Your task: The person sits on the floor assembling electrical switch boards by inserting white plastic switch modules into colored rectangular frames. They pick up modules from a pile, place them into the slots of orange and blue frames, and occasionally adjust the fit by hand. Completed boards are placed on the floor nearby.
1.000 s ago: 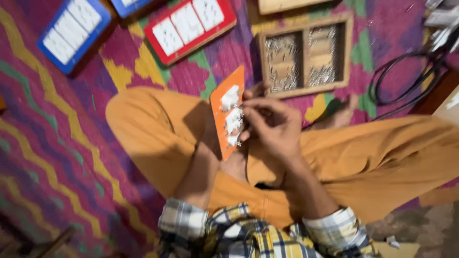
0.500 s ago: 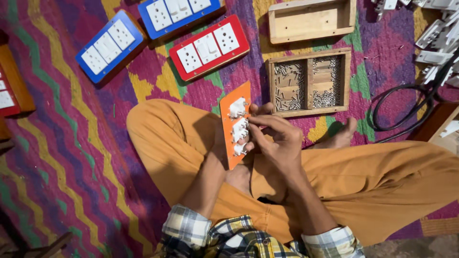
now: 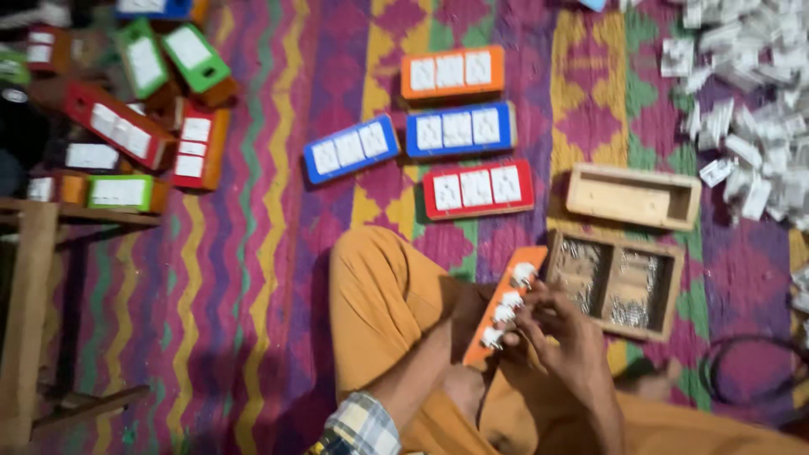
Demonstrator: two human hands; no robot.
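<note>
Over my lap, left hand props the orange plate from behind, grip hidden; right hand pinches a white insert. Plate's tilted, so I reckon inserts could pop loose w/ too much push.

free: bare mat left | blocked: screw tray right, red board ahead

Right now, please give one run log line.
right hand: on white sockets of orange switch board | left hand: hidden behind board | screw tray: beside
</note>
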